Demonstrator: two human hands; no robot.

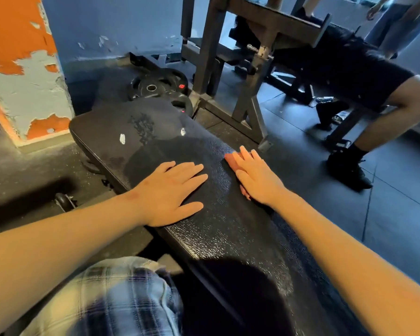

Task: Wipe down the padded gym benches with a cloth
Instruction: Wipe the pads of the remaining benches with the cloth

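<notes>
The right hand (255, 175) lies flat, fingers straight and together, pressing the cloth (230, 159) onto the bench (223, 229) near its right edge. The cloth is reddish and almost wholly covered. Only a strip shows past the fingertips and a sliver by the heel of the palm, so its shape and folds cannot be made out.

Just to the left of it, apart from the cloth, the left hand (172, 190) rests palm down on the bare pad, fingers spread a little and straight, holding nothing.

The pad is black and pebbled, with a sheen between and behind the hands. Beyond the fingertips it carries 2 white marks (122, 138), with a scuffed patch between them. Whether these are tears or stuck scraps is hard to tell.

Past the far end of the bench, weight plates (153, 87) lie on the floor, partly hidden by the pad. To the right of them stands a dark steel frame (247, 110), its top cut off.

Farther right of the right hand, a seated person's bare leg (398, 112) and black shoe (347, 170) show, the body mostly behind the frame.

Left of the left hand rises a pillar (22, 69) with peeling orange paint. Below that wrist a small wheel (63, 201) sits blurred in shadow. Plaid fabric (112, 294) fills the near corner, cut off by the edge.
</notes>
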